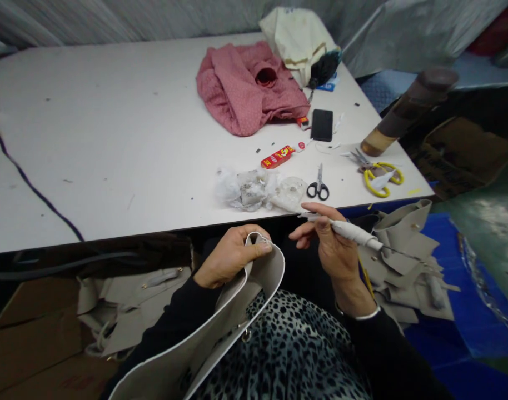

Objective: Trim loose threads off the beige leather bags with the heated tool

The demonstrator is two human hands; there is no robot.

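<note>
My left hand pinches the upper edge of a beige leather-like bag piece, which hangs in a curved loop over my lap. Metal hardware shows on its lower side. My right hand, to the right of the piece and apart from it, grips a slim tool wrapped in white. A thin dark shaft sticks out of the tool's right end, while the other end points left past my fingers. Beyond my hands, on the table edge, lies a crumpled clear plastic bag with greyish contents.
On the white table are black-handled scissors, yellow-handled scissors, a red packet, a black flat item, pink cloth and a tilted-looking bottle. Beige bag pieces lie at right, others at left.
</note>
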